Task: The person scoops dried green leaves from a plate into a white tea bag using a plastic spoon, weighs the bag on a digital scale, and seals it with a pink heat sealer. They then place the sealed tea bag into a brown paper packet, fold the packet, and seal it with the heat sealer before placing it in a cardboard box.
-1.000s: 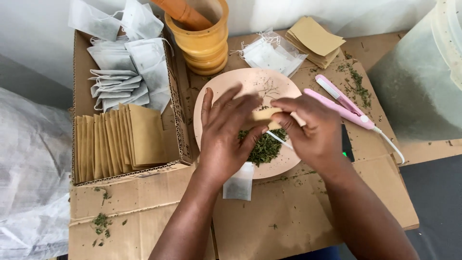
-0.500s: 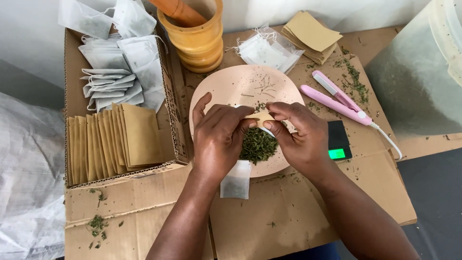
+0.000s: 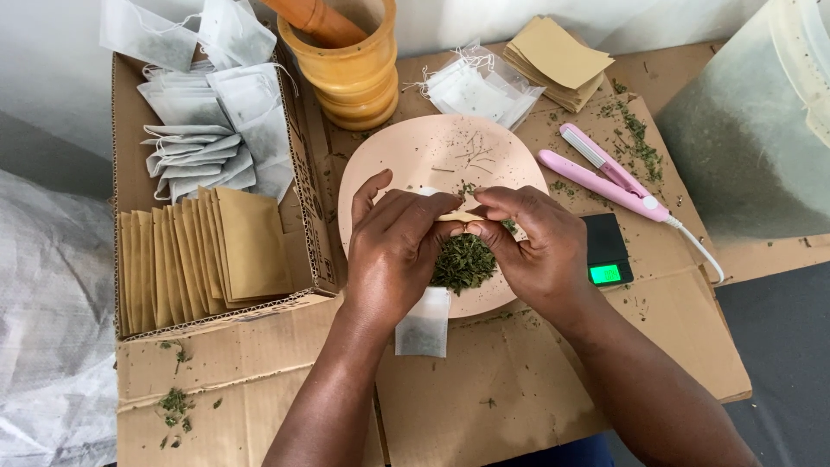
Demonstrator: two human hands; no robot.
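Both hands over plate (image 3: pixel 406 156). Left hand (image 3: pixel 393 255) fingers pinched on sachet (image 3: pixel 424 322), mouth up, body hanging below. Right hand (image 3: pixel 540 251) fingertips closed on scoop (image 3: pixel 458 217), directly above herbs (image 3: pixel 464 262), so spills landed on plate.

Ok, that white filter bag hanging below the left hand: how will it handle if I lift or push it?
The white filter bag is probably floppy: it hangs limp from the left hand. Likely very light, since it looks thin and see-through. It might spill if tipped, as dried herbs lie loose on the pink plate.
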